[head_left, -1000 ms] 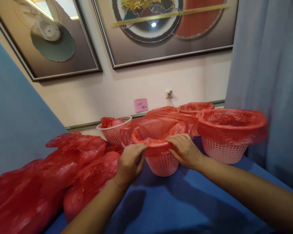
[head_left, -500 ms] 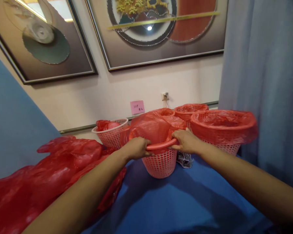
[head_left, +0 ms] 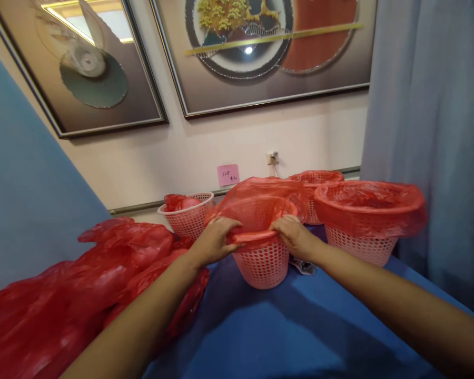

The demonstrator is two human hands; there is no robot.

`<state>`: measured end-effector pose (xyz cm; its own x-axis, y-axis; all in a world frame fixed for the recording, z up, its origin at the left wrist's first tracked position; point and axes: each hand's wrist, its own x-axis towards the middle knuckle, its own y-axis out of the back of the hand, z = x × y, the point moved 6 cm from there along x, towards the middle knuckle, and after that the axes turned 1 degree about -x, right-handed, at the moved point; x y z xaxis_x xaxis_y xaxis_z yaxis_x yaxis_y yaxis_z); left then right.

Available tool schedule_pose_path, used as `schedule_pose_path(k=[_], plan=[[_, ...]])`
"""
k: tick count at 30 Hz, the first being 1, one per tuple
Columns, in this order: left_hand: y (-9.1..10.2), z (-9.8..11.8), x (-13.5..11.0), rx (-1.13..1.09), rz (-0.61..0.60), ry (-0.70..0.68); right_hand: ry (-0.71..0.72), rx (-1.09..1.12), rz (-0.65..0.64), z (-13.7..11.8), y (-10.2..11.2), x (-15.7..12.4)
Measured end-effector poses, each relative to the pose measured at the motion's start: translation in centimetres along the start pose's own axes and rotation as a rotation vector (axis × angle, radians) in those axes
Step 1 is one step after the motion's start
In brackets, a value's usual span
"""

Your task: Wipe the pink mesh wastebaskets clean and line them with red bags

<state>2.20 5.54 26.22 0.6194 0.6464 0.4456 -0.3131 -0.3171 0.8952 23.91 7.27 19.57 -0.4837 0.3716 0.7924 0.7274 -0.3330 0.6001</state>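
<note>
A white plastic basket (head_left: 263,266) with a perforated wall stands upright in front of me on a blue-covered table (head_left: 260,331). A thin red plastic bag (head_left: 256,213) lines it and is folded over the front rim, its far side billowing up behind. My left hand (head_left: 220,238) is closed on the bag at the left front of the rim, thumb below and fingers on top. My right hand (head_left: 294,234) pinches the bag at the right front of the rim. Its fingertips are partly hidden against the bag.
Crumpled red bags (head_left: 82,284) are heaped at the left. Another lined basket (head_left: 363,245) stands at right, with a further lined basket (head_left: 314,184) behind. A white basket (head_left: 187,218) holds red plastic. A small dark item (head_left: 303,267) lies by my right hand.
The bag's edge has come further down over the front rim, and more of the basket's mouth shows open. My right hand has shifted slightly toward the middle. The view has tilted a little.
</note>
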Motion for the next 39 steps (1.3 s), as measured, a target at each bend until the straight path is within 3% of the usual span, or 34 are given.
schedule_pose_path(k=[4,6,8,10,13,15,19,22,25,32,35,39], plan=[[0.4,-1.1,-2.2,-0.022,0.012,0.019,-0.093,0.014,0.076,3.4,2.2,-1.5],[-0.1,-0.8,-2.9,-0.070,0.048,0.023,-0.175,-0.068,0.162,3.5,3.4,-2.2],[-0.8,-0.1,-3.3,-0.121,0.100,0.024,-0.189,-0.134,0.215,1.6,4.0,-2.3],[-1.4,0.5,-3.5,-0.159,0.155,0.022,-0.111,-0.142,0.208,-1.9,3.7,-1.7],[-1.7,1.2,-3.6,-0.198,0.212,0.033,0.007,-0.124,0.142,-6.7,1.9,-0.6],[-1.6,1.1,-3.7,-0.216,0.243,0.058,0.014,-0.138,0.119,-7.8,0.6,-0.2],[-1.1,-0.7,-3.9,-0.242,0.319,0.189,-0.029,-0.147,0.140,-6.1,-0.6,-0.2],[-1.3,-2.8,-4.3,-0.232,0.350,0.296,-0.043,-0.102,0.170,-4.6,-0.2,-0.6],[-1.7,-3.9,-4.6,-0.234,0.348,0.310,-0.057,-0.064,0.190,-3.4,0.5,-0.9],[-2.6,-2.2,-5.4,-0.247,0.378,0.252,-0.144,-0.114,0.198,0.5,2.2,-2.0],[-2.9,-0.8,-5.1,-0.232,0.387,0.196,-0.149,-0.201,0.251,-0.6,3.0,-2.1],[-3.2,0.5,-4.6,-0.196,0.399,0.173,-0.021,-0.132,0.210,-5.9,1.7,-0.8]])
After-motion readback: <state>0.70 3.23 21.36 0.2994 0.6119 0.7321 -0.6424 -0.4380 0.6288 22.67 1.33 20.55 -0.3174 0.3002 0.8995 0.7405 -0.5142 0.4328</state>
